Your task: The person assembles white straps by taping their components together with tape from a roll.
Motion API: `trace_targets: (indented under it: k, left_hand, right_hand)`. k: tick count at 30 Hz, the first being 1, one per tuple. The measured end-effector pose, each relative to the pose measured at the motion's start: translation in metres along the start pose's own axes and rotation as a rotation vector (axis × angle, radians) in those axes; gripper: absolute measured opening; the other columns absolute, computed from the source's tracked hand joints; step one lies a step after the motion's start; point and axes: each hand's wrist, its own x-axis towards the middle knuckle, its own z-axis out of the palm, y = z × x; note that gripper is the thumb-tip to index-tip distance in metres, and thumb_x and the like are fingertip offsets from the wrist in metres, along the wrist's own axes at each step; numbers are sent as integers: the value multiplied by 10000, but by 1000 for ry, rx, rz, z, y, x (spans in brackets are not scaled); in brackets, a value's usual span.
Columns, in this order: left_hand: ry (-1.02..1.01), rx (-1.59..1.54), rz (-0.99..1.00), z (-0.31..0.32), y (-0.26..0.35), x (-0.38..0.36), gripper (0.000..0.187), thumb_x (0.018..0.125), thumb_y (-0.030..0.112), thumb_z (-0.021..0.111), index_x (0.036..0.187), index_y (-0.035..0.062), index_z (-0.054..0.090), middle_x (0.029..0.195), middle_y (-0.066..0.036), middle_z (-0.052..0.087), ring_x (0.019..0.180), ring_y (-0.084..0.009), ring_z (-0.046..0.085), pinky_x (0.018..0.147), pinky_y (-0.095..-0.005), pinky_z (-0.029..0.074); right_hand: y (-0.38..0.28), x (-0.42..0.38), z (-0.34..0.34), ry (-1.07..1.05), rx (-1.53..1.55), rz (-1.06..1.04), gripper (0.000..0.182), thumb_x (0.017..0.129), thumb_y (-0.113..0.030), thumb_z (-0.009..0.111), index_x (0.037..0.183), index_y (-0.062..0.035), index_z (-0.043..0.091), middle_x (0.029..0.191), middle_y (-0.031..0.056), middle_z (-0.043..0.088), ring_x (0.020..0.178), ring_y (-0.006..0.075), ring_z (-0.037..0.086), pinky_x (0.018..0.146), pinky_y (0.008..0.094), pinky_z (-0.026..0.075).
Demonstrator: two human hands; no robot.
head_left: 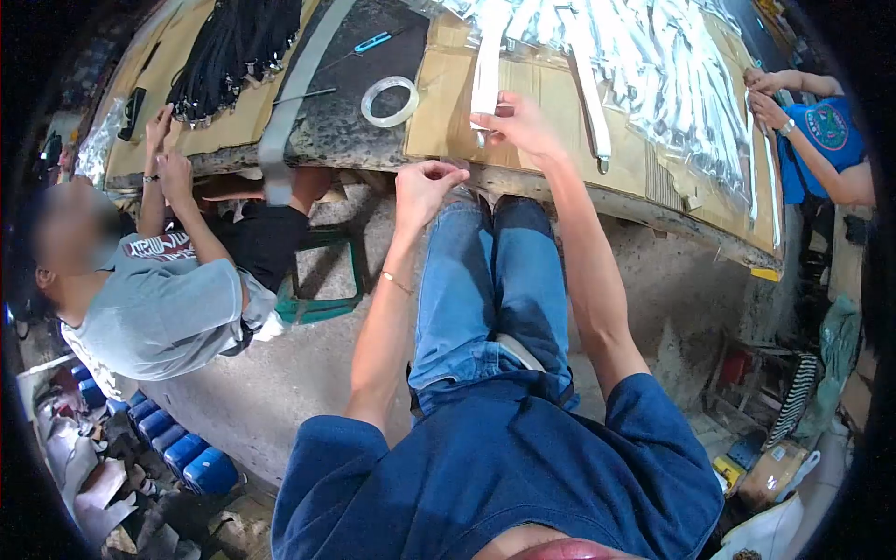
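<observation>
A white strap point(486, 79), which looks like a belt, lies on the cardboard-covered table with its lower end near the front edge. My right hand point(525, 128) is closed on that strap close to its end, thumb and fingers pinching it. Just in front of the table edge, my left hand point(426, 194) is held in a pinch above my knees. Whatever is between its fingertips is too small to make out. Another white strap point(590, 93) lies to the right of my right hand, its metal-tipped end pointing towards me.
A heap of white straps in clear plastic point(686, 93) covers the right of the table. A tape roll point(390, 101), a blue cutter point(371, 43) and black straps point(229, 61) lie to the left. Co-workers sit at left point(163, 299) and stand at right point(831, 140).
</observation>
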Motion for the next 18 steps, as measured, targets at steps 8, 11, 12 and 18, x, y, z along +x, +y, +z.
trace_targets:
  k: [8, 11, 12, 18]
  left_hand:
    - [-56, 162, 26, 9, 19, 0, 154, 736, 131, 755, 828, 9, 746, 710, -75, 708, 607, -87, 607, 595, -254, 481]
    - [-50, 151, -18, 9, 27, 0, 148, 724, 117, 743, 824, 10, 747, 719, -83, 710, 624, -101, 620, 614, -262, 482]
    - [-53, 167, -27, 9, 29, -1, 143, 725, 111, 737, 827, 11, 748, 721, -82, 712, 625, -102, 621, 613, -261, 481]
    - [-64, 200, -77, 6, 30, 0, 128, 731, 93, 717, 828, 18, 752, 728, -71, 715, 647, -100, 636, 625, -256, 497]
  right_hand:
    - [-5, -9, -1, -139, 155, -70, 402, 774, 14, 721, 1142, 18, 561, 966, 124, 676, 852, 157, 639, 783, 286, 525]
    - [-4, -9, -2, -117, 129, -85, 359, 762, 43, 714, 1098, 33, 586, 928, 125, 692, 838, 159, 656, 770, 289, 536]
    - [-5, -9, -3, -132, 135, -87, 360, 760, 46, 711, 1097, 35, 586, 926, 126, 693, 838, 160, 658, 774, 290, 535]
    - [-13, -14, -5, -115, 111, -98, 362, 748, 52, 714, 1087, 35, 589, 917, 123, 694, 826, 160, 658, 769, 290, 535]
